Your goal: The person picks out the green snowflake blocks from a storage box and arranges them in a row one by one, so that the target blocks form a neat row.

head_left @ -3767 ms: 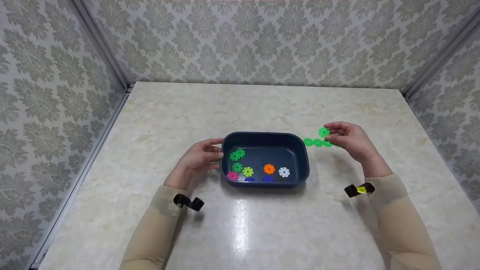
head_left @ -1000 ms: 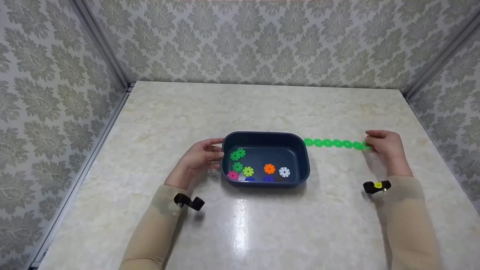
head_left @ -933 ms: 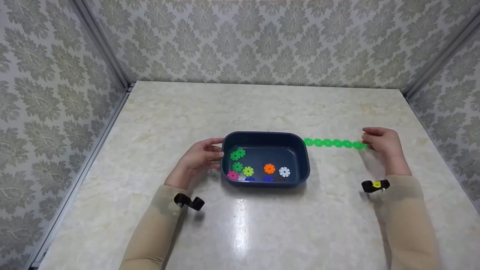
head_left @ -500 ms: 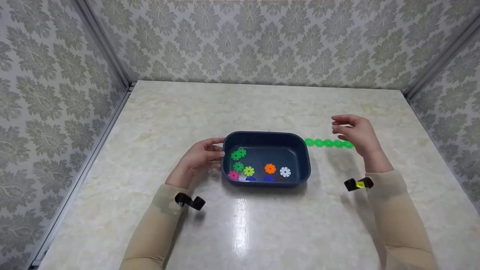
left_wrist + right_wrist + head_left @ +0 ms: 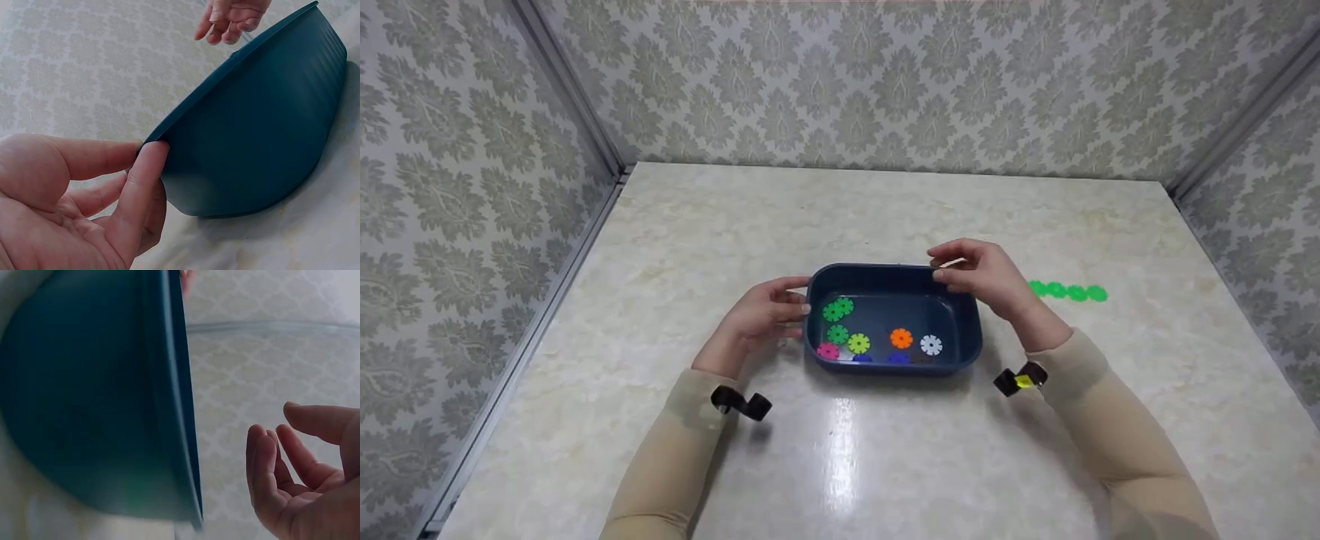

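A dark blue plastic basin (image 5: 894, 370) stands mid-table, holding several notched snowflake discs. My left hand (image 5: 761, 316) pinches its left rim between thumb and fingers, as the left wrist view of the hand (image 5: 84, 208) also shows. Over the basin's back right corner hovers my right hand (image 5: 990, 281), thumb and fingers apart with nothing between them; in the right wrist view this hand (image 5: 304, 478) is beside the basin wall (image 5: 95, 399). Right of the basin, a row of green snowflake discs (image 5: 1078, 293) lies on the table, its left part hidden behind my right hand.
In the basin are green discs (image 5: 837, 334), a yellow-green disc (image 5: 859, 343), an orange disc (image 5: 901, 338), a white disc (image 5: 931, 345) and a pink disc (image 5: 828, 350). Patterned walls (image 5: 840, 90) border the table (image 5: 735, 217) at the back and sides.
My right hand held a green disc above the row earlier, then let go of it at the row's right end and moved left to the basin. My left hand stays on the rim.
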